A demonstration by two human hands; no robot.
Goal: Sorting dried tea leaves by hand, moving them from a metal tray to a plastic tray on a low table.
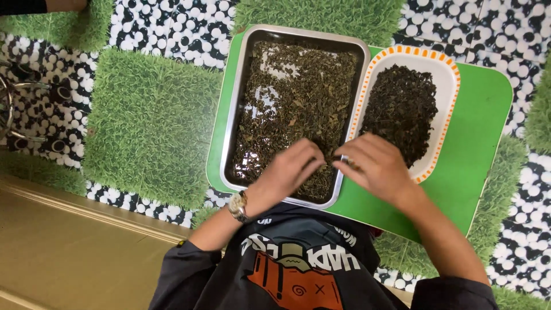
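A rectangular metal tray (pixel 236 109) holds a spread of dried green-brown leaves (pixel 298 97). Beside it on the right stands a white dish with an orange rim (pixel 447 74), heaped with darker dried leaves (pixel 402 109). Both rest on a green board (pixel 482 132). My left hand (pixel 290 169), a watch on its wrist, lies over the near right corner of the metal tray, fingers bent onto the leaves. My right hand (pixel 376 166) is at the near edge of the white dish, fingertips pinched on a small bit of leaf next to the left hand.
The floor (pixel 149 126) is patterned with grass-green squares and black-and-white pebble squares. A tan ledge (pixel 74 247) runs along the lower left. Metal wire loops (pixel 11 109) sit at the left edge. Another person's arm (pixel 51 6) shows at the top left.
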